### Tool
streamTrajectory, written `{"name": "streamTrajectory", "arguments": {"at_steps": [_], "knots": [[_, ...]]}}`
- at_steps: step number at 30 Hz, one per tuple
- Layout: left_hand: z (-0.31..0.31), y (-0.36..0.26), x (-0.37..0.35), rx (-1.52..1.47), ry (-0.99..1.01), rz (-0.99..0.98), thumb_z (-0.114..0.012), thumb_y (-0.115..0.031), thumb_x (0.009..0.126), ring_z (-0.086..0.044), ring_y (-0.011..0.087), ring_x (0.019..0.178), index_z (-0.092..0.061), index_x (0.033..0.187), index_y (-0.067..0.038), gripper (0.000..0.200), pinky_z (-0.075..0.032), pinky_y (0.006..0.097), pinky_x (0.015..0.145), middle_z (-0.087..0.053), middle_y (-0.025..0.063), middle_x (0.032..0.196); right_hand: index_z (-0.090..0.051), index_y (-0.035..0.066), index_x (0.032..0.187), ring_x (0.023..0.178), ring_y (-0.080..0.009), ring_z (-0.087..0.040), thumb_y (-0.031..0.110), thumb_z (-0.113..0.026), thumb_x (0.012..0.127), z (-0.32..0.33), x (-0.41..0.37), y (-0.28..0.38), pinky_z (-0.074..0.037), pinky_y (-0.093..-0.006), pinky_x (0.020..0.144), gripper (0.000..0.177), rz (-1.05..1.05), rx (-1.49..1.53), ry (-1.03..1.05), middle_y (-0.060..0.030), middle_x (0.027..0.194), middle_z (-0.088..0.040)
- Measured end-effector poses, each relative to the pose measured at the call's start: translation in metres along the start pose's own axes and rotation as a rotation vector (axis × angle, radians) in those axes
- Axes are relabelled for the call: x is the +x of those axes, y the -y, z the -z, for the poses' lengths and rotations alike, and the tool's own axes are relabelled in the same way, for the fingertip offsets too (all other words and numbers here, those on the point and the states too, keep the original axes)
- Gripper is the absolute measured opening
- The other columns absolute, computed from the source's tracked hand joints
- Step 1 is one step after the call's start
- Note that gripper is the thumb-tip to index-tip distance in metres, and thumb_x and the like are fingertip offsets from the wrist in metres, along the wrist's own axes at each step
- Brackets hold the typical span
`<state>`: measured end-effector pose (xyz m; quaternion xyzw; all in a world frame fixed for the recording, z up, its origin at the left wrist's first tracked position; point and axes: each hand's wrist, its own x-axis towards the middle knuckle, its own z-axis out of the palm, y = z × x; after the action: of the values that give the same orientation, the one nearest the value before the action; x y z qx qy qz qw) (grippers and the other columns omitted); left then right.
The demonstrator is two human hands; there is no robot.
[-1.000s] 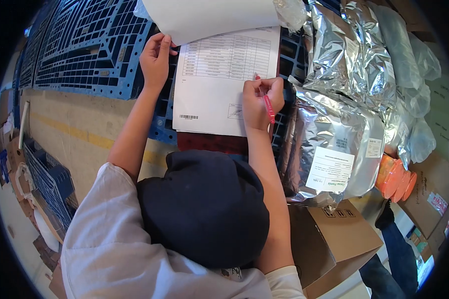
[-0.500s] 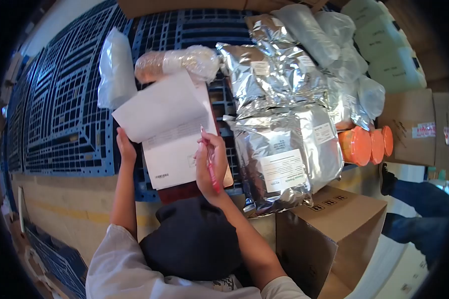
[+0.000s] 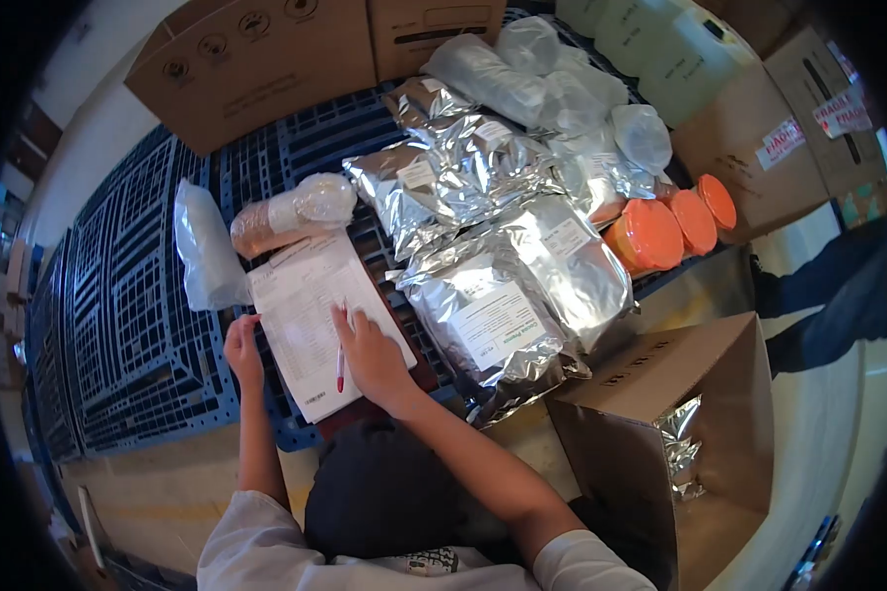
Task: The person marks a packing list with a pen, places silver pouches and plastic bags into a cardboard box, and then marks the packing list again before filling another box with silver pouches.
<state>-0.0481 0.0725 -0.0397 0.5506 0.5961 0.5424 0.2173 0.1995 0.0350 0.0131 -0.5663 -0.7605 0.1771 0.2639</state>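
Printed paper sheets [image 3: 310,340] lie flat on a dark red clipboard [image 3: 422,366] on the blue pallet. My right hand [image 3: 376,360] rests over the right side of the sheets, a finger stretched towards the print. Under that hand a pen with a red end [image 3: 341,372] is held, pointing down the page. My left hand [image 3: 245,352] is curled at the sheets' left edge. A small red bit shows at its fingertips, too small to name. Just beyond the sheets lie a wrapped brown-and-clear roll [image 3: 296,212] and a white plastic-wrapped bundle [image 3: 207,251].
Silver foil bags [image 3: 493,315] with labels lie right of the clipboard, beside orange-lidded jars [image 3: 646,236] and clear plastic bundles [image 3: 493,79]. An open carton [image 3: 660,374] with foil inside stands at front right. Another person's legs [image 3: 828,295] are at far right.
The upper sheet, lifted before, now lies down, showing its print. My left hand has curled; my right hand has moved further over the page with the pen. The camera view has turned.
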Motion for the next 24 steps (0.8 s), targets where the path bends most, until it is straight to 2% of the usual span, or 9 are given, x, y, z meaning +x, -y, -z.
{"name": "streamTrajectory", "arguments": {"at_steps": [2, 4, 8, 12, 14, 16, 20, 22, 24], "knots": [[-0.010, -0.018, 0.020, -0.151, -0.150, -0.016, -0.047, -0.024, 0.096, -0.055, 0.0117, 0.080, -0.064, 0.087, 0.003, 0.033, -0.042, 0.0254, 0.078, -0.061, 0.0041, 0.081, -0.038, 0.005, 0.135, 0.079, -0.0234, -0.056, 0.010, -0.051, 0.080, -0.028, -0.022, -0.015, -0.052, -0.0356, 0.057, 0.057, 0.032, -0.151, 0.167, -0.0098, 0.095, -0.047], [-0.033, -0.059, 0.045, -0.126, -0.104, -0.081, -0.046, -0.023, 0.096, -0.056, 0.0115, 0.079, -0.064, 0.085, 0.003, 0.033, -0.043, 0.0251, 0.077, -0.062, 0.0049, 0.081, -0.036, 0.009, 0.137, 0.079, -0.0235, -0.055, 0.010, -0.052, 0.079, -0.035, -0.028, -0.016, -0.052, -0.0354, 0.057, 0.060, 0.034, -0.161, 0.144, -0.0099, 0.096, -0.046], [-0.106, -0.105, 0.100, -0.106, 0.287, -0.157, -0.047, -0.025, 0.095, -0.057, 0.0126, 0.079, -0.066, 0.089, 0.003, 0.034, -0.044, 0.0248, 0.075, -0.063, 0.0064, 0.082, -0.034, 0.010, 0.139, 0.078, -0.0245, -0.054, 0.011, -0.052, 0.078, -0.036, -0.031, -0.016, -0.052, -0.0358, 0.058, 0.064, -0.001, -0.160, 0.130, -0.0114, 0.097, -0.046], [-0.185, -0.118, 0.146, -0.047, 0.432, -0.234, -0.053, -0.023, 0.092, -0.059, 0.0137, 0.080, -0.067, 0.097, -0.001, 0.027, -0.045, 0.0254, 0.073, -0.066, 0.0087, 0.090, -0.031, 0.011, 0.140, 0.085, -0.0261, -0.056, 0.006, -0.052, 0.080, 0.010, -0.040, -0.014, -0.050, -0.0364, 0.069, 0.064, -0.163, 0.242, 0.198, -0.0147, 0.103, -0.047], [-0.214, -0.135, 0.159, 0.041, 0.500, -0.294, -0.054, -0.023, 0.091, -0.061, 0.0147, 0.083, -0.067, 0.101, -0.002, 0.026, -0.046, 0.0261, 0.075, -0.066, 0.0094, 0.094, -0.035, 0.010, 0.138, 0.088, -0.0257, -0.057, 0.004, -0.051, 0.084, 0.031, -0.058, -0.020, -0.047, -0.0342, 0.074, 0.056, -0.157, 0.716, 0.261, -0.0149, 0.104, -0.050], [-0.245, -0.126, 0.183, 0.086, 0.506, -0.380, -0.058, -0.027, 0.088, -0.062, 0.0166, 0.084, -0.067, 0.103, -0.005, 0.028, -0.047, 0.0267, 0.078, -0.065, 0.0098, 0.094, -0.045, 0.008, 0.131, 0.085, -0.0243, -0.057, 0.004, -0.050, 0.087, 0.063, -0.077, -0.024, -0.046, -0.0322, 0.075, 0.044, -0.060, 0.825, 0.235, -0.0141, 0.100, -0.054], [-0.305, -0.077, 0.241, 0.291, 0.463, -0.320, -0.060, -0.033, 0.087, -0.060, 0.0160, 0.089, -0.064, 0.110, -0.007, 0.035, -0.047, 0.0270, 0.079, -0.065, 0.0050, 0.101, -0.054, 0.004, 0.121, 0.088, -0.0197, -0.058, 0.002, -0.049, 0.089, 0.142, -0.103, -0.025, -0.046, -0.0292, 0.079, 0.033, -0.322, 0.910, 0.159, -0.0104, 0.095, -0.059], [-0.321, -0.079, 0.258, 0.085, 0.623, 0.345, -0.062, -0.041, 0.083, -0.058, 0.0187, 0.096, -0.062, 0.114, -0.010, 0.044, -0.047, 0.0294, 0.079, -0.061, 0.0052, 0.110, -0.055, 0.004, 0.121, 0.088, -0.0179, -0.058, 0.001, -0.049, 0.089, 0.166, -0.119, -0.031, -0.045, -0.0281, 0.080, 0.032, -0.352, 0.904, 0.121, -0.0093, 0.094, -0.060], [-0.346, -0.059, 0.279, 0.219, 0.724, 0.546, -0.055, -0.053, 0.083, -0.055, 0.0206, 0.099, -0.054, 0.124, -0.012, 0.058, -0.046, 0.0368, 0.078, -0.056, 0.0067, 0.119, -0.055, 0.003, 0.121, 0.087, -0.0160, -0.058, 0.001, -0.049, 0.089, 0.174, -0.131, -0.031, -0.045, -0.0271, 0.080, 0.032, -0.379, 0.892, 0.082, -0.0082, 0.094, -0.061]]}}
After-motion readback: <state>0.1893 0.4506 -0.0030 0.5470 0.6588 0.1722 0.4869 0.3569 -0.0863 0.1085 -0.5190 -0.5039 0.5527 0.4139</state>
